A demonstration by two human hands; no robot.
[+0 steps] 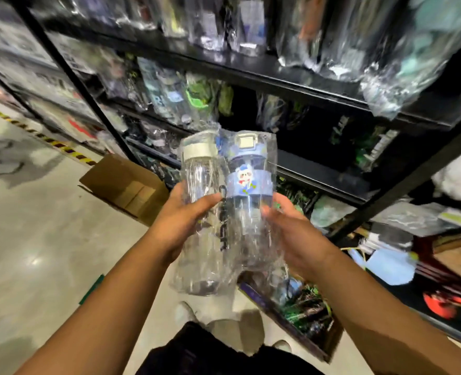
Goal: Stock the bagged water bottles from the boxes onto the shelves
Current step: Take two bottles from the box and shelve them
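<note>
You stand on a grey concrete floor (34,239) crossed by yellow-black tape (48,140), facing black shelves (291,77) packed with bagged bottles. A cardboard box (126,185) sits open on the floor just beside the rack; its inside is hidden. A second box (305,315) below your arms holds green packets. Your left hand (180,220) grips 1 bagged clear bottle (199,185), your right hand (294,234) holds 1 bagged blue bottle (251,180), and the 2 touch side by side in front of the shelves.

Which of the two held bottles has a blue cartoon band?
The blue-lidded bottle in the right hand; the left hand's white-capped bottle has no band.
</note>
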